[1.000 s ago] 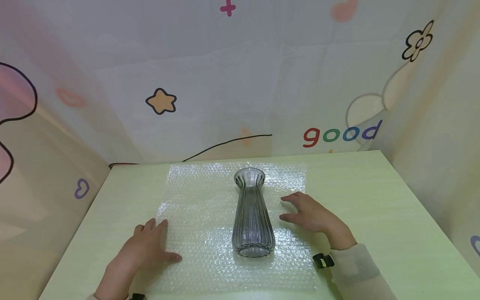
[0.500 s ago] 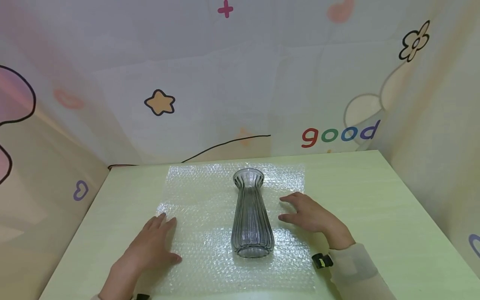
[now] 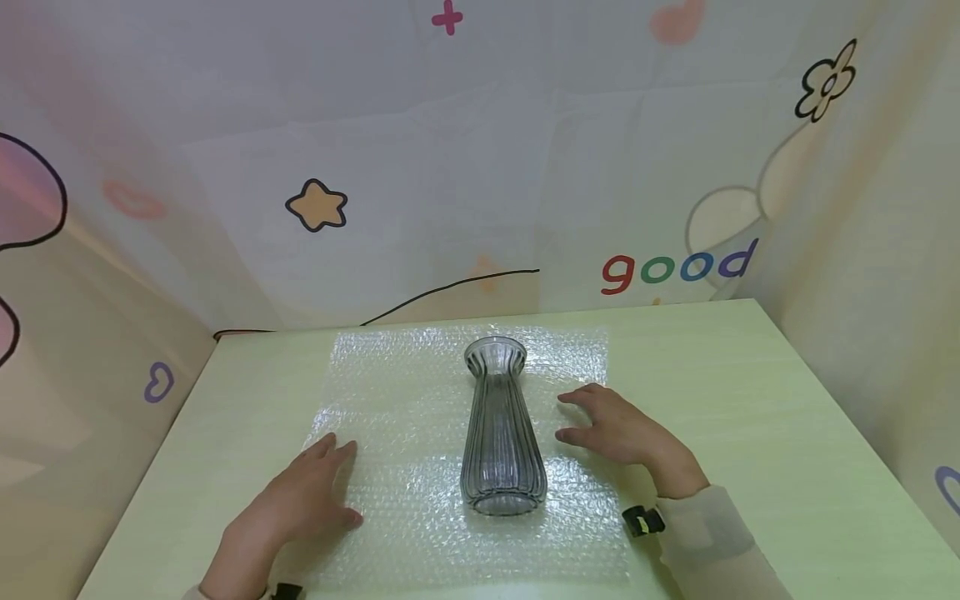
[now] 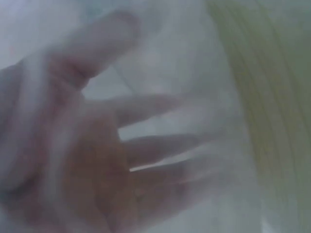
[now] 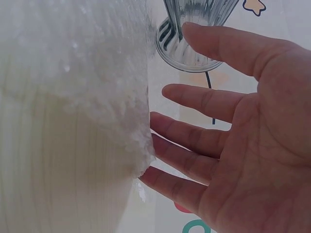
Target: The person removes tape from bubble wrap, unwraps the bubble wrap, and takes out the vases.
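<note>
A ribbed grey glass vase (image 3: 501, 433) lies on its side on a sheet of bubble wrap (image 3: 405, 533), flared mouth toward the wall and base toward me. Left of it, my left hand (image 3: 296, 496) is over the sheet's left edge with fingers spread and thumb out; the left wrist view is hazy and shows the fingers (image 4: 150, 150) extended. My right hand (image 3: 618, 427) hovers right of the vase, apart from it. In the right wrist view its lower fingertips reach the bubble wrap's edge, and nothing is gripped; the vase's mouth (image 5: 189, 63) shows beyond the thumb.
The pale green table (image 3: 750, 417) carries the sheet. A printed curtain (image 3: 420, 208) stands along the table's back edge, with more cloth at both sides. Black wrist devices (image 3: 643, 522) sit near both cuffs.
My left hand has slid a little to the right, farther over the bubble wrap. The right hand and the vase stay in place, while the head view has shifted slightly.
</note>
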The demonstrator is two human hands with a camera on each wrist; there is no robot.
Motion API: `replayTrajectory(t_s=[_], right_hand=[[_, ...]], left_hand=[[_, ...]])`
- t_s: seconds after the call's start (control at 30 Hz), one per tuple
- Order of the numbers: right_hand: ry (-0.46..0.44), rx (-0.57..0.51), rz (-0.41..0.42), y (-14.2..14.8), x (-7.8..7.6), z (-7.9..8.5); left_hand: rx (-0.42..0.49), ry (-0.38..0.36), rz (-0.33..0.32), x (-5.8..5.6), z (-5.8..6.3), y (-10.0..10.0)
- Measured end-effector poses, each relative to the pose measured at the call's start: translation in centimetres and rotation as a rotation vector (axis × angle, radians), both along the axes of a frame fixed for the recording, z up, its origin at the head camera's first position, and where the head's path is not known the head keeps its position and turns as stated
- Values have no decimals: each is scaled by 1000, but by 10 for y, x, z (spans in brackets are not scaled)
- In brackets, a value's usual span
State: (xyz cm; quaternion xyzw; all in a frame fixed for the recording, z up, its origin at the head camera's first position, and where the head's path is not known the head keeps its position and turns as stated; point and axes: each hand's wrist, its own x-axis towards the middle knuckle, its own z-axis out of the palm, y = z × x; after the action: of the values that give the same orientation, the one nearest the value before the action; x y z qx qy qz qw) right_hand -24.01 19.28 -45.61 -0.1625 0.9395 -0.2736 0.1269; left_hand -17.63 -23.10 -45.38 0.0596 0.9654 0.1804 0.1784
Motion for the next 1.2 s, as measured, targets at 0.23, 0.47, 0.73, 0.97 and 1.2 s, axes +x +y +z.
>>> replayTrajectory(t_s=[0.23, 0.47, 0.73, 0.97, 1.2], right_hand=[[4, 4, 6, 1, 0, 0], [0, -7, 10, 1, 1, 0], [-18, -3, -4, 1, 1, 0], [-21, 7, -7, 0, 1, 1], [9, 3, 1, 1, 0, 0]], left_hand=[[-9, -20, 4, -2, 1, 0], [-9, -7, -5, -1, 1, -1], [13, 4, -11, 1, 2, -3], [34, 50, -21, 3, -2, -5], [49, 108, -19, 2, 0, -1]])
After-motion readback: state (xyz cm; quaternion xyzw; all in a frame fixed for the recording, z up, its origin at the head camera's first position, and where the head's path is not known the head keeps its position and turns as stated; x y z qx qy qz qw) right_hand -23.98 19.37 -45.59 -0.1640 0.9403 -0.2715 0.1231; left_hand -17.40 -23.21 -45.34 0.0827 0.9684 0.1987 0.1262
